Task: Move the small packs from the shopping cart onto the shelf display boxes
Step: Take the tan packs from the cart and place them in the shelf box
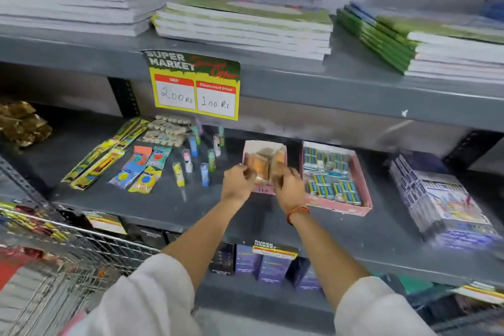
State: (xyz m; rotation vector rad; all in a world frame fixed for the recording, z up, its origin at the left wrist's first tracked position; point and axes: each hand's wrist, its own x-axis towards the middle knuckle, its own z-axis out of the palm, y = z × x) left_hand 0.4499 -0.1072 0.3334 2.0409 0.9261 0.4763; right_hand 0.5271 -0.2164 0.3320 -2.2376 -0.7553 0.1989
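A small pink display box (252, 148) stands on the middle shelf and holds several orange small packs (262, 165). My left hand (236, 182) and my right hand (289, 184) are both at the box's front. Their fingers are closed on the orange packs inside it. To the right lies a larger pink display box (364, 185) filled with several blue small packs (328, 170). The wire shopping cart (54, 262) is at the lower left, with red and yellow items in it.
Pencil packs (95, 161), sharpener packets (144, 169) and upright glue sticks (204, 161) stand left of the boxes. A price sign (195, 84) hangs from the upper shelf, which carries notebook stacks (245, 27). Wrapped bundles (441, 199) lie on the right. Dark boxes (259, 262) fill the shelf below.
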